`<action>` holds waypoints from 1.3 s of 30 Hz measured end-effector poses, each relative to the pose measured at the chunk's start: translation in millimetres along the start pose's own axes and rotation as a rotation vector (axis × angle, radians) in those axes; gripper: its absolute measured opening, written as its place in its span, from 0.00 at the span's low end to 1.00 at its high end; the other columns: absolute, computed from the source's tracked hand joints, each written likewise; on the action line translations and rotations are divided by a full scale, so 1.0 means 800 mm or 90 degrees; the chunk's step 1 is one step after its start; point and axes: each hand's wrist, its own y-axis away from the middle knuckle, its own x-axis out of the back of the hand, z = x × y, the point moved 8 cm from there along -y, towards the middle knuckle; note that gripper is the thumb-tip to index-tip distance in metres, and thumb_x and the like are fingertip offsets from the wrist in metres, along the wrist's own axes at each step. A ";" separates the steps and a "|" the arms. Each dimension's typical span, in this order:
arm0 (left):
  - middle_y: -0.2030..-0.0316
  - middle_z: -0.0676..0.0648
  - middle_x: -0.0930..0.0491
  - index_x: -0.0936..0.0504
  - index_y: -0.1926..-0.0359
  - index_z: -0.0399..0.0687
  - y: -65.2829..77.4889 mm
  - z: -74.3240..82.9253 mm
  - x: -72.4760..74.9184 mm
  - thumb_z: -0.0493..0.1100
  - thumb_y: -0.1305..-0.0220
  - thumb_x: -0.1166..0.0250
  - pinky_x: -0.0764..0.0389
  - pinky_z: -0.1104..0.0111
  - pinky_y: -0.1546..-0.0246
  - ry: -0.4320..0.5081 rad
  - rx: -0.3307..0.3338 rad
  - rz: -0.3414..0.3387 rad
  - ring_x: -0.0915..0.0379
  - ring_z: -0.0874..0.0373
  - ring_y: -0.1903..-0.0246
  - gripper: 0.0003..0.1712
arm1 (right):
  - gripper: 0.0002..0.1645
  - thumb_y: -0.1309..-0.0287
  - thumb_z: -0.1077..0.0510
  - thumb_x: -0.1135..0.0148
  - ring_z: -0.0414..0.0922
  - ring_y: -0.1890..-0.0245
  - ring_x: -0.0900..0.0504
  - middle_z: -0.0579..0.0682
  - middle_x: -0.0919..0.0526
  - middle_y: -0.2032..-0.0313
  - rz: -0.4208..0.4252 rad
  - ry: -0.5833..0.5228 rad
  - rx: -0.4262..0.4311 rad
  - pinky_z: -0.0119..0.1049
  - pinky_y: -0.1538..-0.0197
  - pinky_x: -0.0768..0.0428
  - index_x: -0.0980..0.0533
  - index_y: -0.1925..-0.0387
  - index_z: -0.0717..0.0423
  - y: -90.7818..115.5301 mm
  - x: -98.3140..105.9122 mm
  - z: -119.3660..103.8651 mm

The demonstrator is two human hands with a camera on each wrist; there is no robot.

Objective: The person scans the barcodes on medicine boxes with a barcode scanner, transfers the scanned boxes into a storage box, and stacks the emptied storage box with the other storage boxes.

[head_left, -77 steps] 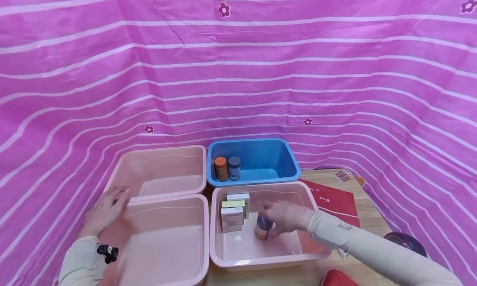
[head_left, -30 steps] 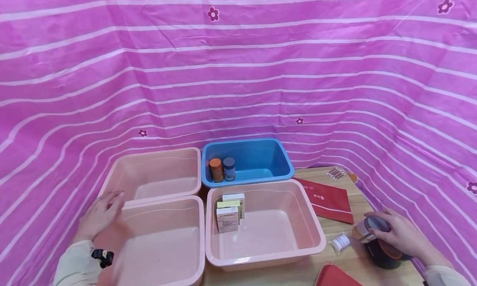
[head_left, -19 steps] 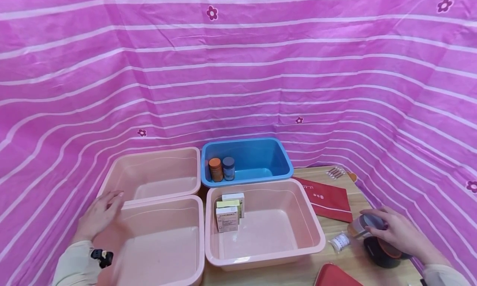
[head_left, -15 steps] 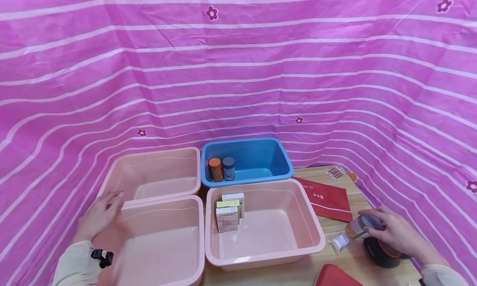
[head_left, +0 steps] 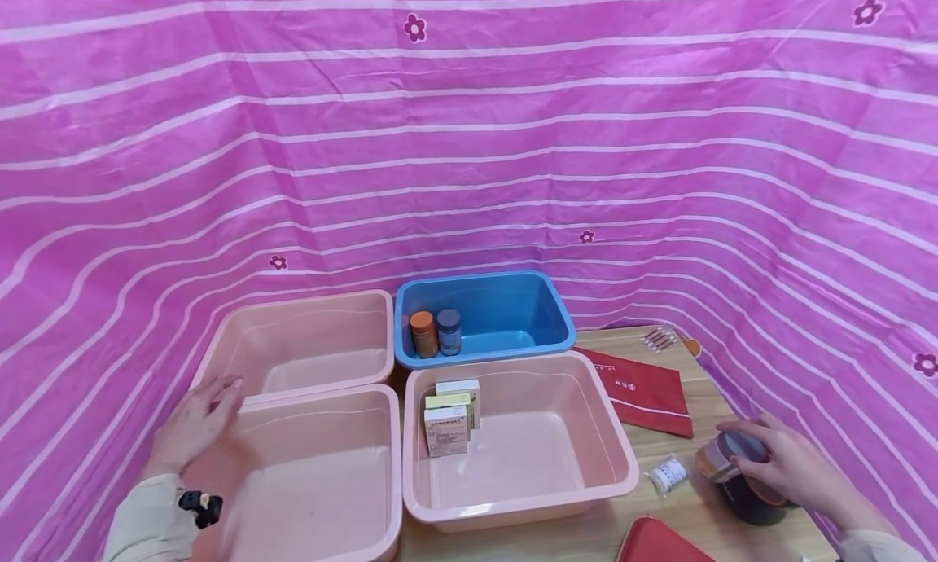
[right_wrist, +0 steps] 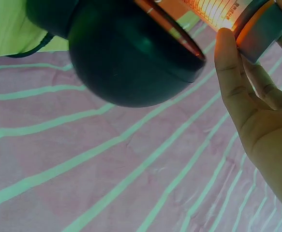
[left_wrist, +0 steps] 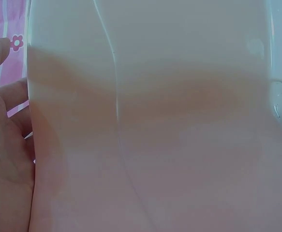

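Observation:
My right hand [head_left: 802, 468] holds a small pill bottle [head_left: 712, 462] with a dark grey cap, its fingers around the capped end. The bottle is tilted, over a black rounded device [head_left: 758, 503] at the table's right side. In the right wrist view, orange-red light falls on the bottle's label [right_wrist: 215, 13] beside the round opening of the black device [right_wrist: 126, 58]. My left hand [head_left: 196, 425] rests on the left rims of the two pink tubs, fingers relaxed. In the left wrist view, its fingers lie along the outside of a pink tub wall [left_wrist: 155, 159].
A blue tub [head_left: 506, 357] holds an orange bottle [head_left: 423, 334] and a grey-capped bottle [head_left: 449, 332]. Several medicine boxes [head_left: 447, 432] stand in the right pink tub [head_left: 630, 472]. Nearby lie a red pouch [head_left: 648, 395], a small white packet [head_left: 667, 474], cotton swabs [head_left: 658, 339] and a red case [head_left: 659, 542].
My right hand has taken the bottle out of the right pink tub and rightward over to the black device. In the last half second it drew slightly back right. The left hand stayed put.

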 end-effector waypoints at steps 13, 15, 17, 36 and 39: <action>0.32 0.20 0.37 0.29 0.33 0.30 0.000 0.003 0.002 0.54 0.19 0.54 0.33 0.27 0.44 0.000 -0.001 0.005 0.33 0.21 0.40 0.32 | 0.32 0.67 0.63 0.16 0.30 0.65 0.27 0.49 0.19 0.59 0.020 0.005 0.021 0.30 0.68 0.24 0.16 0.53 0.49 -0.002 0.001 -0.007; 0.32 0.20 0.38 0.30 0.32 0.31 0.000 0.002 0.002 0.55 0.19 0.54 0.33 0.27 0.44 -0.001 0.001 0.004 0.33 0.21 0.41 0.32 | 0.31 0.66 0.64 0.17 0.29 0.66 0.28 0.48 0.20 0.60 0.007 0.003 0.003 0.30 0.69 0.25 0.16 0.53 0.51 0.003 0.000 0.000; 0.32 0.20 0.37 0.30 0.32 0.31 0.000 0.002 0.002 0.55 0.19 0.54 0.33 0.27 0.44 -0.004 0.003 0.006 0.33 0.21 0.41 0.32 | 0.30 0.66 0.64 0.17 0.28 0.68 0.30 0.48 0.20 0.60 0.001 0.004 -0.010 0.30 0.70 0.26 0.16 0.54 0.52 0.008 -0.001 0.007; 0.32 0.20 0.38 0.30 0.32 0.31 0.003 -0.003 0.002 0.55 0.19 0.53 0.36 0.27 0.42 0.008 0.006 0.005 0.39 0.20 0.36 0.33 | 0.34 0.61 0.65 0.19 0.24 0.72 0.30 0.49 0.21 0.58 0.047 -0.043 0.147 0.25 0.76 0.24 0.18 0.46 0.54 -0.086 0.058 -0.101; 0.32 0.20 0.38 0.30 0.32 0.31 0.000 -0.002 0.001 0.56 0.19 0.54 0.35 0.27 0.42 0.007 0.004 0.003 0.39 0.20 0.36 0.33 | 0.33 0.56 0.65 0.20 0.26 0.71 0.26 0.54 0.20 0.54 0.020 -0.071 0.180 0.24 0.74 0.21 0.18 0.44 0.56 -0.124 0.070 -0.132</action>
